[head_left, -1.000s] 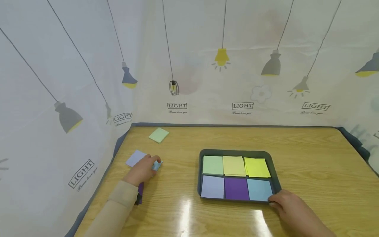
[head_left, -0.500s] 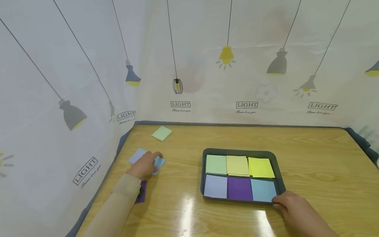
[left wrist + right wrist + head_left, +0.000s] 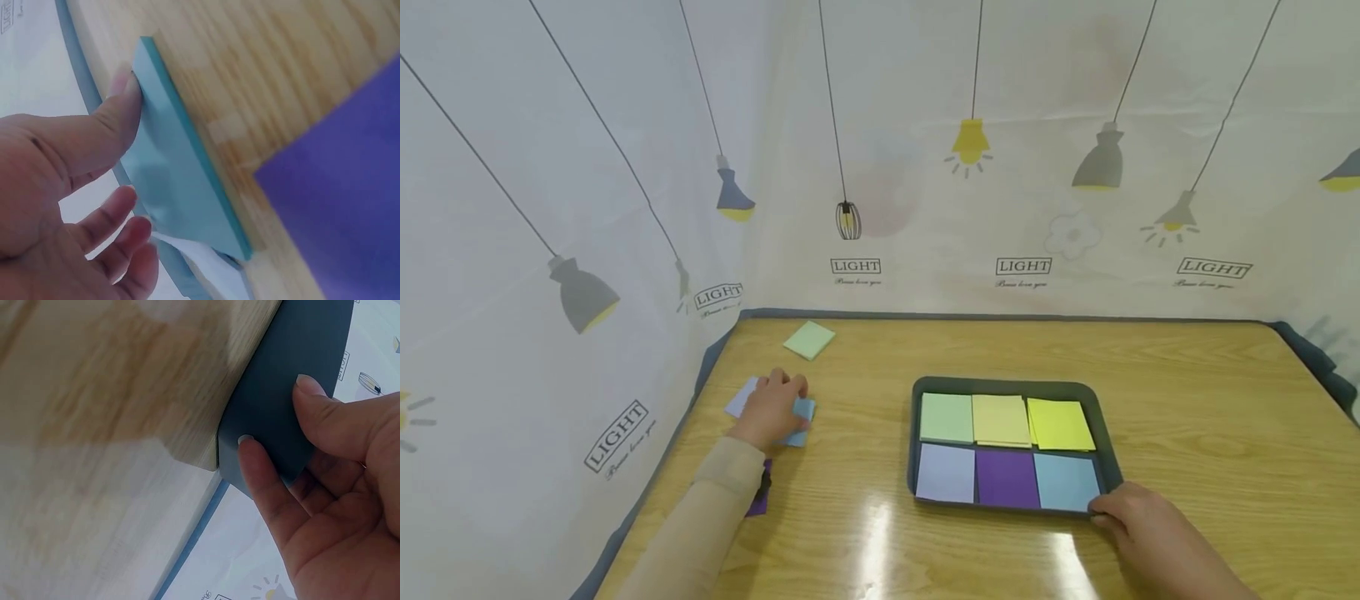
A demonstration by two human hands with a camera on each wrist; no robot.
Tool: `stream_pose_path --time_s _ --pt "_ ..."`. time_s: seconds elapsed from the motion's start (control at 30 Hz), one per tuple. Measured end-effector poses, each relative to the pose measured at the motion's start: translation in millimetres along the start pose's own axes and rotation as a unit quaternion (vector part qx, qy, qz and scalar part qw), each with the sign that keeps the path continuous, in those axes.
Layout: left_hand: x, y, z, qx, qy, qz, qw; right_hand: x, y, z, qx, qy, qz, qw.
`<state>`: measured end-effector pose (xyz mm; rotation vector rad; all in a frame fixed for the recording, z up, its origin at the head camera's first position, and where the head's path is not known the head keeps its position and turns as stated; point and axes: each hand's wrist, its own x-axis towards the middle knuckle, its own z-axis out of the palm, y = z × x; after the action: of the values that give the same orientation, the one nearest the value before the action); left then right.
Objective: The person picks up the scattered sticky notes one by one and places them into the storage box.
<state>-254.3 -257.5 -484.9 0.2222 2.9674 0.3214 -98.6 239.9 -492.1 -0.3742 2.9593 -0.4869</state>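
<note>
As the left hand is pinching a light blue pad at centre left, the right hand is gripping a tray at lower right; left hand and sleeve are partly hiding a lavender pad and a purple pad.

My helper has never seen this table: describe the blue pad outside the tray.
On the wooden table, find the dark tray, then look left to the left hand. The blue pad touches that hand's thumb; unlike the lavender pad, purple pad and green pad nearby, it is light blue.
</note>
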Motion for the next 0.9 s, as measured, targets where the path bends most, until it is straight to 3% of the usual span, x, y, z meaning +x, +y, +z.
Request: stream_pose_path --time_s 0.13,0.43,0.73,0.9 --pt "1.0 1.1 1.0 0.027 0.017 -0.007 0.9995 0.0 0.5 -0.5 0.004 0.002 -0.003 1.0000" --pt "-1.5 7.9 -1.6 0.034 0.008 -0.014 0.9993 -0.2 -0.8 -1.8 0.006 -0.016 0.009 0.9998" --pt "-2.5 22.4 -11.1 0.012 0.027 0.023 0.9993 -1.3 -0.9 -0.4 -0.005 0.003 -0.005 1.0000" --pt "-5.6 43.7 -21.4 -0.008 0.033 0.061 0.9975 -2.2 -1.8 -0.1 -0.014 0.019 -0.018 0.9996"
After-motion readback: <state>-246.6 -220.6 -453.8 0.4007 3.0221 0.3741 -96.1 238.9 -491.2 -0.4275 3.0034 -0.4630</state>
